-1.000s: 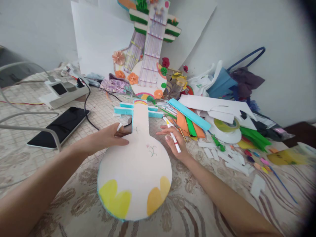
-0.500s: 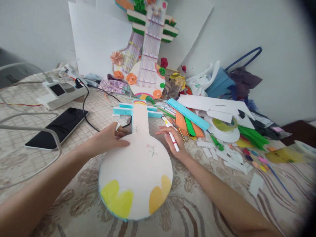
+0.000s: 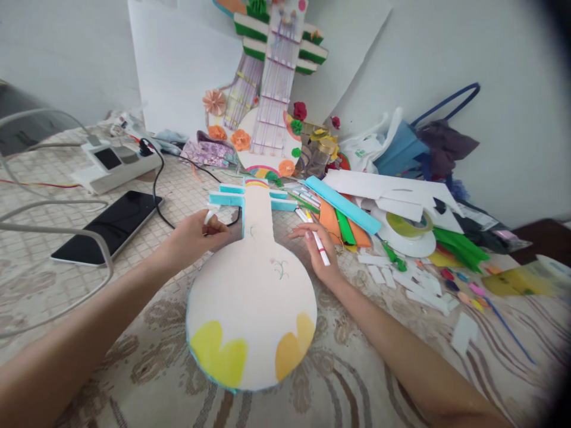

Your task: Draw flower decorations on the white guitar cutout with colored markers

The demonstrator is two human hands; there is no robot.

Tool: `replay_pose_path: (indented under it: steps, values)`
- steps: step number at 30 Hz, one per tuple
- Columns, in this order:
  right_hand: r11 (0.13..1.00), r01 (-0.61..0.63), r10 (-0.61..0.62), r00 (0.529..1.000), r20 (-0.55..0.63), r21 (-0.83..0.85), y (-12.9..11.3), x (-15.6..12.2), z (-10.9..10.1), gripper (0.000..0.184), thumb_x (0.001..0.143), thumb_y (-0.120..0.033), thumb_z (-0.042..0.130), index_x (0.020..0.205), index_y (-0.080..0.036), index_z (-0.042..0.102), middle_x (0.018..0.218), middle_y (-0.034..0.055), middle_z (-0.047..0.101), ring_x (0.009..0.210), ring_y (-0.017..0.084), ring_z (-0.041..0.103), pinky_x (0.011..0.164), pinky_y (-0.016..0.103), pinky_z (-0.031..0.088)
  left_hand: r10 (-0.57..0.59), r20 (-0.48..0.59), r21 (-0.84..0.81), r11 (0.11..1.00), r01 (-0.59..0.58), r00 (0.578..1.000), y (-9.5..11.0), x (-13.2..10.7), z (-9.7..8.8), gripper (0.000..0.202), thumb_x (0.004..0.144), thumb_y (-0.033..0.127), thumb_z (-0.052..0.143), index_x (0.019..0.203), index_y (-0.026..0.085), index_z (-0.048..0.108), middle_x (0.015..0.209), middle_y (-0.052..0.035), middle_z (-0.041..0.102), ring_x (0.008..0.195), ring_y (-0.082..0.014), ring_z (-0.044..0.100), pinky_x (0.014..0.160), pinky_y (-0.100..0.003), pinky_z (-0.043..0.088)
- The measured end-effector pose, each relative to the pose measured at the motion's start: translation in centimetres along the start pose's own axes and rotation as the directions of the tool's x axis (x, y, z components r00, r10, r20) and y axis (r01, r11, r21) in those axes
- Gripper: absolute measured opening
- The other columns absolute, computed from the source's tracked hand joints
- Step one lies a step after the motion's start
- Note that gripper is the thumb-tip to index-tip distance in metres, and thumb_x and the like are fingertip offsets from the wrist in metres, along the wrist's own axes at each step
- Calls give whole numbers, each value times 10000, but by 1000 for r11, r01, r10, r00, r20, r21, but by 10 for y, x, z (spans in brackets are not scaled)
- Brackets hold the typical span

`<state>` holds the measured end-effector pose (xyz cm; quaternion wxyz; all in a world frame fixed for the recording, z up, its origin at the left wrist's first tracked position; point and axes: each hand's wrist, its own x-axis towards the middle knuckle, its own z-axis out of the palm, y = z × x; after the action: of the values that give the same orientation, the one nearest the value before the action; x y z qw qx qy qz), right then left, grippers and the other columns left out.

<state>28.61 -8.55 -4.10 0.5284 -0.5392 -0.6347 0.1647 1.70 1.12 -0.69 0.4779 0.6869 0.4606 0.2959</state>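
Both reach forward: left hand (image 3: 194, 235) pinches white cap (image 3: 209, 216), right hand (image 3: 319, 254) holds marker (image 3: 317, 241).

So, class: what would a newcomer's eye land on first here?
The white guitar-shaped cut-out with yellow and orange patches, flat at centre between the left hand and the right hand, which holds a marker. Behind it, a decorated guitar model leans against the wall.
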Motion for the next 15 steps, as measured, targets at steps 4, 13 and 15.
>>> replay_pose_path:
  steps: [4, 13, 15]
  values:
    - [1000, -4, 4, 1000, -24, 6, 2, 1, 0, 228, 1005, -400, 406, 1070, -259, 572, 911, 24, 744, 984, 207, 660, 997, 413, 431, 8, -51, -8, 1000, -8, 999, -2, 2, -3, 274, 617, 388, 750, 669, 217, 542, 644, -9, 658, 607, -192, 605, 576, -317, 460]
    - [998, -40, 42, 998, -53, 51, 3, 0, 0, 262, 997, -439, 413, 1105, -261, 572, 912, 31, 738, 963, 213, 663, 954, 425, 466, -34, -29, -82, 996, 31, 999, 7, -1, -1, 329, 635, 338, 758, 596, 221, 452, 651, -12, 682, 637, -189, 611, 604, -323, 461]
    - [996, -37, 44, 995, -91, 76, 3, 1, 0, 271, 993, -445, 420, 1127, -271, 578, 896, 30, 727, 953, 212, 658, 918, 409, 488, -52, -14, -132, 990, 50, 999, 6, 1, 0, 374, 636, 316, 758, 599, 220, 398, 644, -1, 678, 612, -169, 591, 598, -319, 455]
